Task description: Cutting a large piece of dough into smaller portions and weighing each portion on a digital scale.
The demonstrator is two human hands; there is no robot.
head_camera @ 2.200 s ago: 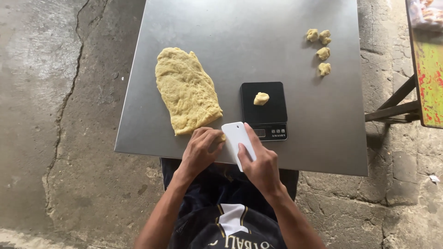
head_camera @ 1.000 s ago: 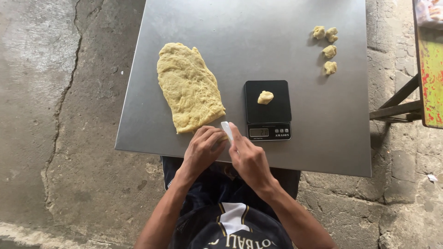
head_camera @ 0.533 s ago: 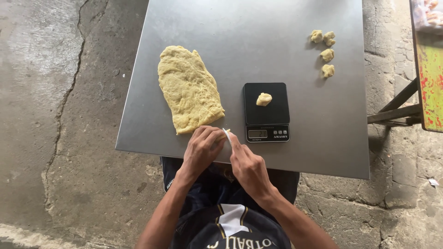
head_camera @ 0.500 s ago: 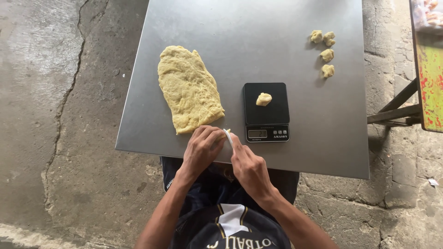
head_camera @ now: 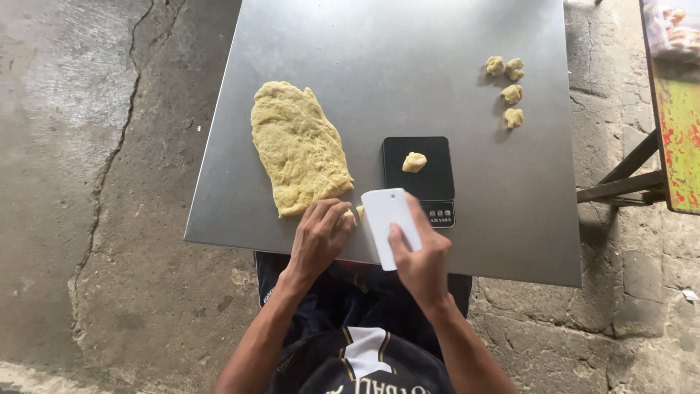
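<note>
Scraper (head_camera: pixel 390 222) in right hand (head_camera: pixel 419 259) | left hand (head_camera: pixel 319 237) hides dough piece (head_camera: pixel 348 216)

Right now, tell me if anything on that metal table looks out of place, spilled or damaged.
Nothing stands out. The dough slab lies flat on the metal table, one small piece sits on the black scale, and four dough pieces are grouped near the far right. The right hand holds a white scraper; the left hand rests at the slab's near end.

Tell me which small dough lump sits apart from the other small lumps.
The lump on the black scale, alone near the hands. The other four cluster on the bare table toward its far right corner.
</note>
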